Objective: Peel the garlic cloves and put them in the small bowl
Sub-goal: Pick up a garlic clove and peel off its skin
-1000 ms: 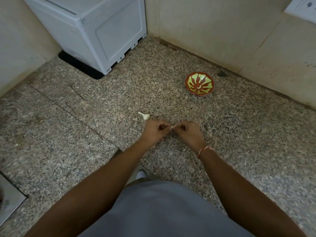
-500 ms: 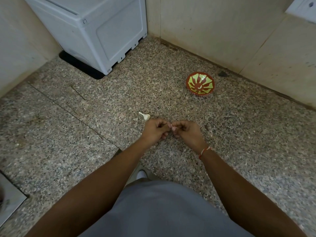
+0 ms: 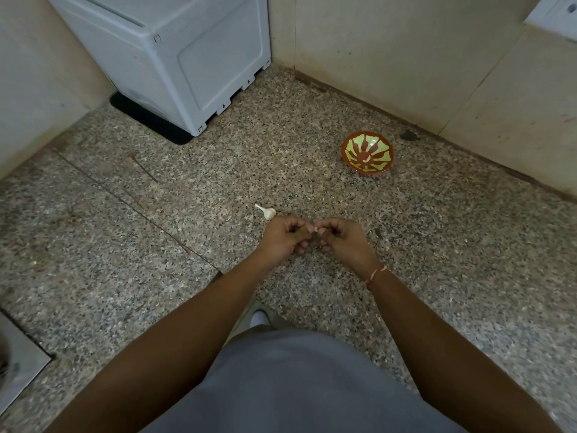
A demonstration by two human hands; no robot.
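My left hand (image 3: 285,237) and my right hand (image 3: 338,237) meet fingertip to fingertip low over the speckled stone floor. Between them they pinch a small pale garlic clove (image 3: 319,230), mostly hidden by the curled fingers. A white garlic piece with a pointed stem (image 3: 267,212) lies on the floor just beyond my left hand, apart from it. The small red bowl with a green leaf pattern (image 3: 367,154) stands farther off to the right, near the wall; its inside looks bare.
A grey-white plastic box (image 3: 175,54) on a dark mat fills the far left corner. Beige walls (image 3: 406,57) close the floor at the back and right. A metal plate (image 3: 17,367) sits at the left edge. My grey-clad lap (image 3: 296,385) is below.
Both hands have stayed in place with small finger movements on the clove. The garlic on the floor and the bowl have not moved.
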